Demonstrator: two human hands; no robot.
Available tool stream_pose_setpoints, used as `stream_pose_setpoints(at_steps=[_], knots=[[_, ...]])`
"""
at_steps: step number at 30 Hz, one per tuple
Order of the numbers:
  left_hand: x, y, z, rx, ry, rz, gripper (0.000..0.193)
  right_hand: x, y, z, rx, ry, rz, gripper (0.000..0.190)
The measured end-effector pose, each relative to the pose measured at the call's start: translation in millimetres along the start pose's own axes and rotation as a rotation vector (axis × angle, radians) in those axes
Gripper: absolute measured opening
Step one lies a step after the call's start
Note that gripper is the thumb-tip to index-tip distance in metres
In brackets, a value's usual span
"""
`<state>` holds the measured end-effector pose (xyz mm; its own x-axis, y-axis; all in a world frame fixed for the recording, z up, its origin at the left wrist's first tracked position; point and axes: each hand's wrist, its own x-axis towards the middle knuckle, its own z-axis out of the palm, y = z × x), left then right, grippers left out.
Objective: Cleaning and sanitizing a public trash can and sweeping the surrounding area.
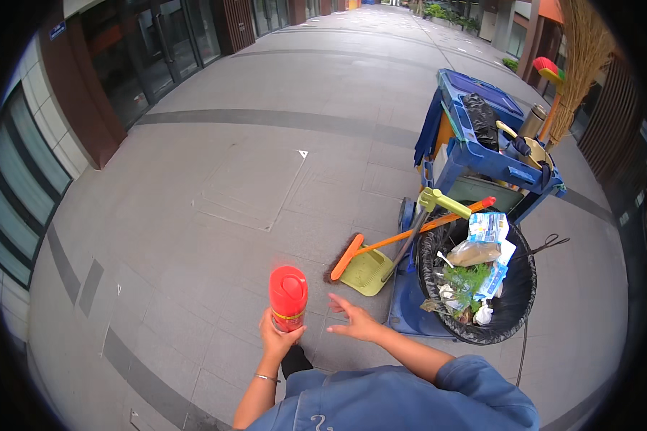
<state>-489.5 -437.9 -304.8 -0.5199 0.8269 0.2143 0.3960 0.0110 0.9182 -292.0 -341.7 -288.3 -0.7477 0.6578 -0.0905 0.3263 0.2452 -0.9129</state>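
My left hand (281, 333) is closed round the lower part of a red capped bottle or can (288, 293), held upright in front of me. To its right, my right hand (353, 320) hangs in the air with fingers apart and nothing in it. Beyond that hand, an orange-headed broom (348, 257) lies against a yellow-green dustpan (367, 269). Their handles lean on a round bin with a black liner (525, 301), which holds packaging, green leaves and crumpled tissue. Metal tongs (544, 245) stick out over the bin's right rim.
A blue wheeled cleaning cart (496, 156) stands behind the bin, carrying a black bag (481, 118), a metal flask (532, 121) and a tall straw broom (579, 70). Glass doors (167, 48) line the left side of the tiled walkway (237, 178). Planters with greenery stand far back.
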Motion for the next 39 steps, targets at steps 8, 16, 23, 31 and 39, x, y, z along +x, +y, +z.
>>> stream_pose_setpoints(at_steps=[8,16,23,31,39], knots=[[207.9,-33.1,-4.5,-0.016,-0.516,0.276,0.066,156.5,-55.1,-8.9,0.306,0.358,0.089,0.093],[379.2,-18.6,65.6,0.015,-0.827,0.494,0.066,256.2,-63.0,-54.5,0.087,0.730,0.182,0.079],[503.9,-9.4,166.9,-0.101,-1.096,0.694,0.069,345.9,-49.8,-121.7,-0.157,1.164,0.226,0.078],[573.0,29.3,293.6,-0.311,-1.351,0.956,0.072,395.0,-29.0,-210.5,-0.057,1.522,0.218,0.100],[607.1,97.7,388.2,-0.541,-1.480,1.171,0.069,430.5,-14.0,-271.3,-0.270,1.941,0.216,0.096]])
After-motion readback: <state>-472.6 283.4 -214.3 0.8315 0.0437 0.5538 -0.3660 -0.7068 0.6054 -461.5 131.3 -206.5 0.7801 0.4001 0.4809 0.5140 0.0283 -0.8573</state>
